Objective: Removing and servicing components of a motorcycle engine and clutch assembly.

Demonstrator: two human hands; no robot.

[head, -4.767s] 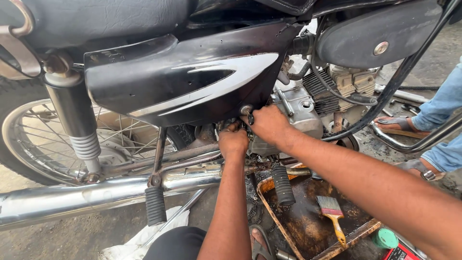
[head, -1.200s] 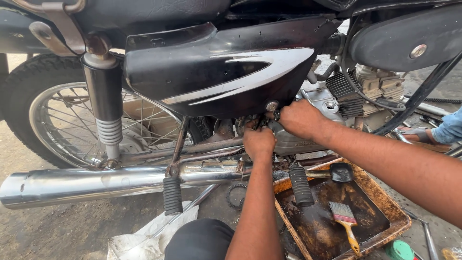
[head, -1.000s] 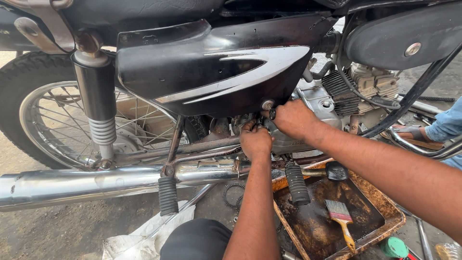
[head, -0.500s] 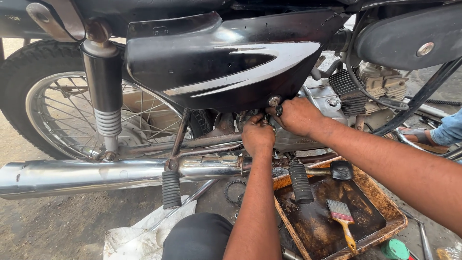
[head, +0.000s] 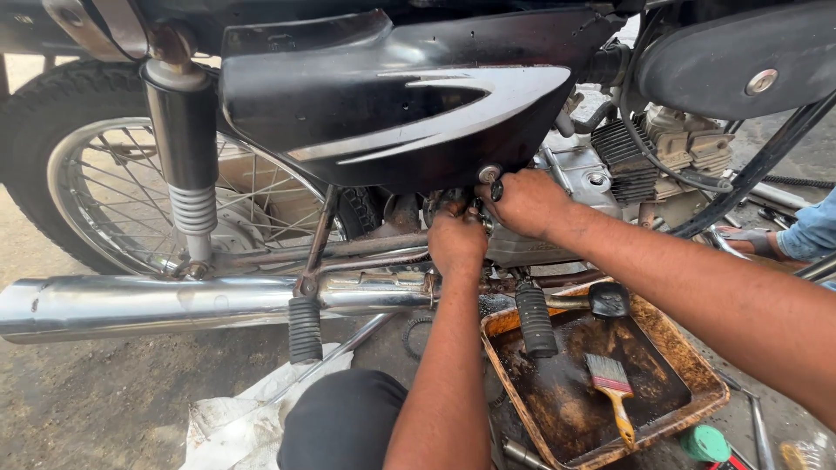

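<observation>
A black motorcycle stands side-on, and both my hands work just under its black side panel (head: 392, 113) with the silver flash. My left hand (head: 457, 242) reaches up from below, its fingers curled into the gap by the frame tube (head: 366, 248); what they hold is hidden. My right hand (head: 525, 202) comes in from the right beside the grey engine casing (head: 579, 178). It is closed on a small dark tool (head: 496, 188) whose tip pokes out near a round bolt head. The two hands almost touch.
A rusty oily tray (head: 688, 365) with a paintbrush (head: 610, 387) lies on the ground under the footpeg (head: 535, 320). The chrome exhaust (head: 174, 303), rear shock (head: 187, 165) and spoked wheel (head: 96, 183) are on the left. Another person's sleeve (head: 814, 231) shows at right. White cloth (head: 235, 418) lies below.
Both hands stay at the same spot under the side panel, with only small shifts of the fingers. My view has drifted slightly across the bike.
</observation>
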